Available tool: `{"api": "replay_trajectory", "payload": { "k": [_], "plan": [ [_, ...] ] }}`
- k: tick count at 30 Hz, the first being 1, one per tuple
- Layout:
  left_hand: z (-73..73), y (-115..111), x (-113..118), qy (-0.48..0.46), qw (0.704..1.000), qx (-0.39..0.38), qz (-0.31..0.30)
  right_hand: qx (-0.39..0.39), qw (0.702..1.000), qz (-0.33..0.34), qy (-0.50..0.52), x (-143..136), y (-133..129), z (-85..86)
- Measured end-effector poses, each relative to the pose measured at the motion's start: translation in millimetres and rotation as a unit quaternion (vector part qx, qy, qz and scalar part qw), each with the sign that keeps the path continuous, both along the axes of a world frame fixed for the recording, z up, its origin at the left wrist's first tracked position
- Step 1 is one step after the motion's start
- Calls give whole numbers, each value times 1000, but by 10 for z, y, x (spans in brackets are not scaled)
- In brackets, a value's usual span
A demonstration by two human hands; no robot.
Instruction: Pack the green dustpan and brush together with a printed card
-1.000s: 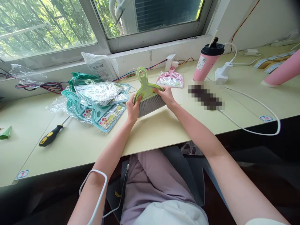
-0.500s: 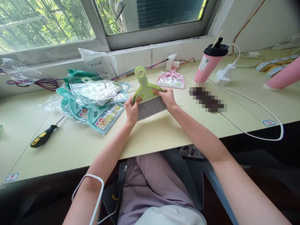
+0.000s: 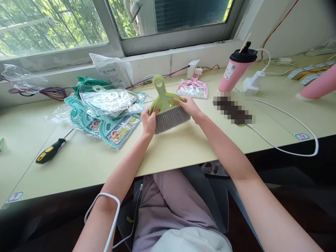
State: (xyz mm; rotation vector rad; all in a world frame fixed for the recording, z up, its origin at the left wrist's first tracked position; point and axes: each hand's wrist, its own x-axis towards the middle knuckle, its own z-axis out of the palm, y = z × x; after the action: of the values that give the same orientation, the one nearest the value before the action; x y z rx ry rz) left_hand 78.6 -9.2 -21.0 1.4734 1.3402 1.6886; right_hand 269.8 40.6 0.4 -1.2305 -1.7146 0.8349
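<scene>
Green brush gripped by both hands, L + R, at edges. Risk: bristles splay if pressed on desk.

Pale yellow desk under a grey-framed window, daylight and green trees beyond, white wall at right

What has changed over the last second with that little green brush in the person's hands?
Very little. The green brush is still held at both ends of its head, left hand and right hand, gray bristles toward the person. The right end has dipped slightly, so the brush tilts a touch more. Nothing was let go or picked up. The packaged teal brushes, the screwdriver, the pink brush and the pink cup stayed put.
</scene>
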Motion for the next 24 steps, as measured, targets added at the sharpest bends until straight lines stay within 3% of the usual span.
{"api": "replay_trajectory", "payload": {
  "k": [3,6,8,10,14,19,24],
  "plan": [
    [-132,170,-139,-52,998,-12,23,-4,995,-19,-97,263,127,-49],
    [-237,339,-347,-112,993,-39,13,-52,965,-48,-252,639,237,-82],
    [-269,421,-484,-118,992,-46,25,-104,946,-6,-306,864,285,-86],
    [-278,473,-585,-103,993,-35,48,-108,938,22,-329,1000,315,-90],
    [-280,496,-609,-79,995,-11,57,-79,923,41,-374,934,351,-144],
    [-289,411,-433,-73,997,-25,33,-75,893,25,-442,678,336,-186],
    [-156,246,-308,-85,996,4,35,-117,908,1,-402,727,259,-83]
  ]
}}
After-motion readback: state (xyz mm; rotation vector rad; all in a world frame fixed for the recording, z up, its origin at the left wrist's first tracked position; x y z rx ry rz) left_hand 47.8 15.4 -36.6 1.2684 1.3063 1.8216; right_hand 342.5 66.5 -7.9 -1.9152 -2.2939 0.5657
